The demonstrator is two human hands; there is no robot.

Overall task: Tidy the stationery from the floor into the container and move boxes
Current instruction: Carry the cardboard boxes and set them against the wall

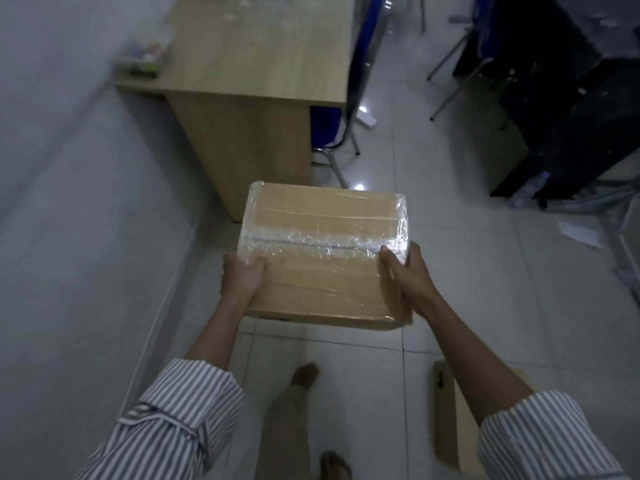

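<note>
the person holds a taped cardboard box [322, 258] in the air in front of them, above the tiled floor [467, 271], with the left hand [242, 275] clamped on its left side and the right hand [407, 275] clamped on its right side, thumbs lying on the top face. the box is sealed with clear tape and hangs just short of the wooden desk [263, 64], which stands ahead against the wall. so the box-moving part looks under way, not finished: this box is lifted but not yet set down anywhere, and a second cardboard box [453, 410] sits on the floor at the lower right, partly hidden behind the right arm. on the desk's far left corner rests a clear container [145, 60] with small coloured items inside, too blurred to name. a few pale scraps lie on the floor at the right; whether any is stationery is unclear.
</note>
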